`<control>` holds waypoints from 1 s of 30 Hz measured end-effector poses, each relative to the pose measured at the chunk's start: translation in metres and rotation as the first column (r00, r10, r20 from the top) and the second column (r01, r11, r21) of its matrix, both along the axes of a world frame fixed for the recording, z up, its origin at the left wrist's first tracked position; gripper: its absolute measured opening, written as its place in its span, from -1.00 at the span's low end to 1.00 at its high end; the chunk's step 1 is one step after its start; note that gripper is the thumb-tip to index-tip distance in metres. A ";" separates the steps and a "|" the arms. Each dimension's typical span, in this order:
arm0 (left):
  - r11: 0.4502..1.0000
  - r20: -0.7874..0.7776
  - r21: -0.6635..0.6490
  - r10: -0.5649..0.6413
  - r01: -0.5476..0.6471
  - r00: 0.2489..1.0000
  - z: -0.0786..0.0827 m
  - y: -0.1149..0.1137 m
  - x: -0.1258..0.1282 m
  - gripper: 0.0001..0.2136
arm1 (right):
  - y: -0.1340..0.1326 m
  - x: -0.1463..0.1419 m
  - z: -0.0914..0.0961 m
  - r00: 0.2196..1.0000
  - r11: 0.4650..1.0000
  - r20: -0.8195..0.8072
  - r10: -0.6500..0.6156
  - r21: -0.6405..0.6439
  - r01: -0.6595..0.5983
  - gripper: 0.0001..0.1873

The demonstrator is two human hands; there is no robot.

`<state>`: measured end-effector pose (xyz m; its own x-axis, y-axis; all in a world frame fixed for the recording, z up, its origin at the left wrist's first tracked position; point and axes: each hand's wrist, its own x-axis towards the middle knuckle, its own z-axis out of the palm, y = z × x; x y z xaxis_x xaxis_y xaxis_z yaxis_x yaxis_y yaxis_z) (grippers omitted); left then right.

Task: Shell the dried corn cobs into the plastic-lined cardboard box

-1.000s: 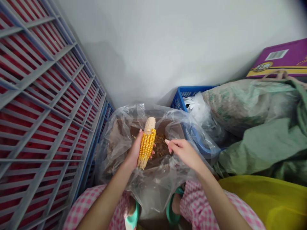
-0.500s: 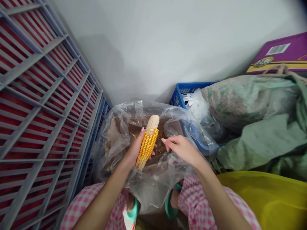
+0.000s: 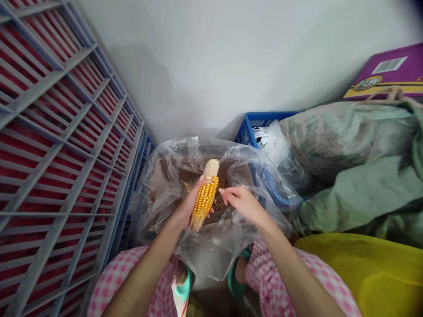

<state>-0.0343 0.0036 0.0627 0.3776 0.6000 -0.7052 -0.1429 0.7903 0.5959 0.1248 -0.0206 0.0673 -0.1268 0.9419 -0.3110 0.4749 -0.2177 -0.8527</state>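
Head view: we note the left hand [image 3: 188,206] wrapped around a part-stripped ear of corn [image 3: 205,198], fingers curled behind the cob, its bare pale tip upward. The ear sits above a clear plastic bag [image 3: 211,251] lining a cardboard box [image 3: 194,169], with loose kernels [image 3: 222,184] inside. The right hand [image 3: 243,204] has its fingers drawn together, tips just beside the ear; we cannot tell whether they pinch a kernel.

Around: a grey-and-red crate stack [image 3: 56,132] on the left, a blue crate [image 3: 262,121] behind the bag, a stuffed sack [image 3: 343,136], green sacking [image 3: 360,198], a yellow tub [image 3: 363,273], a purple carton [image 3: 386,72].
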 end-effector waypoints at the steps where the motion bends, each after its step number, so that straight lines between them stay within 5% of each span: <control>1: 1.000 0.009 -0.007 -0.005 0.005 1.000 -0.001 0.001 -0.001 -0.50 | 0.000 0.001 -0.002 1.000 1.000 -0.022 -0.001 0.002 0.001 -0.55; 7: 0.999 0.024 -0.024 0.025 -0.024 0.999 -0.009 0.004 -0.003 -0.50 | 0.002 -0.001 -0.020 0.988 1.000 -0.153 -0.016 0.014 0.018 -0.54; 13: 0.992 0.208 -0.123 0.023 0.003 0.978 -0.013 0.003 0.002 -0.49 | 0.006 -0.006 -0.032 0.957 0.997 -0.280 -0.070 -0.029 0.064 -0.53; 21: 0.994 0.160 -0.106 0.044 -0.027 0.986 -0.011 0.011 -0.001 -0.50 | 0.014 0.012 0.004 0.991 0.998 0.136 0.012 0.055 -0.019 -0.52; 30: 0.998 0.027 -0.019 -0.057 0.057 0.998 -0.007 0.007 0.000 -0.48 | 0.010 0.011 0.013 0.969 0.999 0.247 0.014 0.046 -0.026 -0.55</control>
<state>-0.0343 0.0102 0.0556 0.4295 0.5630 -0.7061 -0.1129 0.8092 0.5766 0.1362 -0.0104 0.0800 -0.0713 0.9546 -0.2894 0.6755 -0.1673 -0.7182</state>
